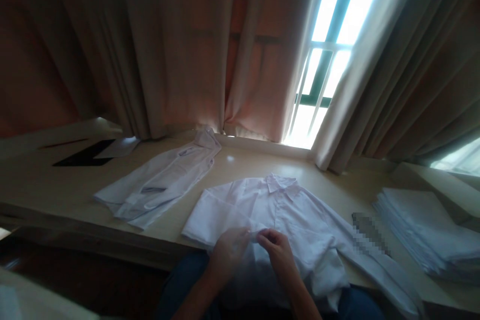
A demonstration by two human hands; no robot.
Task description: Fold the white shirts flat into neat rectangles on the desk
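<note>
A white collared shirt (pixel 277 210) lies front up on the table, its collar toward the window and its lower part hanging over the near edge onto my lap. My left hand (pixel 229 250), slightly blurred, pinches a small bit of the white fabric over the shirt's front. Close beside it, my right hand (pixel 276 250) grips the same bit between thumb and fingers. Which part of the shirt this is, I cannot make out. One long sleeve (pixel 375 260) stretches out to the right, past the table's edge.
Another white garment (pixel 161 180) lies folded lengthwise to the left. A stack of folded white cloth (pixel 423 225) stands at the right, near a pixelated object (pixel 369 232). At far left are a black flat sheet (pixel 84 155) and a paper (pixel 116 147). Curtains (pixel 187 50) hang behind the table (pixel 240 160).
</note>
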